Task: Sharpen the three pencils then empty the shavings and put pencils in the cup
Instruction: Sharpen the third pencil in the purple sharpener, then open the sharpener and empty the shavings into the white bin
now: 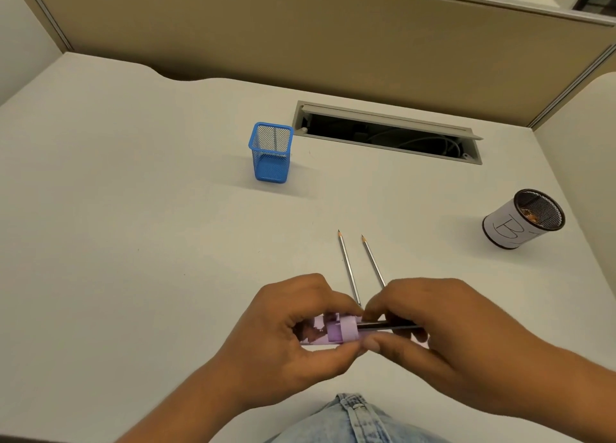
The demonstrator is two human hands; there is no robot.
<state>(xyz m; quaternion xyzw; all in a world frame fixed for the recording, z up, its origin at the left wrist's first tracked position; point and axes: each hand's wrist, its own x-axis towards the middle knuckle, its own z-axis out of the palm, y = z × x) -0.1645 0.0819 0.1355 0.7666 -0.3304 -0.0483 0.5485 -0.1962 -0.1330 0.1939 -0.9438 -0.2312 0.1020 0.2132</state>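
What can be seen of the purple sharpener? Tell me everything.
The purple sharpener is a small box-like case, apparently pale lilac plastic with a partly see-through body. It lies sideways above the desk, gripped by the left hand. A dark pencil, held by the right hand, is pushed into its right end.

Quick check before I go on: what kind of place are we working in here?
Most likely an office cubicle: a pale white desk with a recessed cable tray, tan fabric partition walls behind, and a blue square mesh pencil cup.
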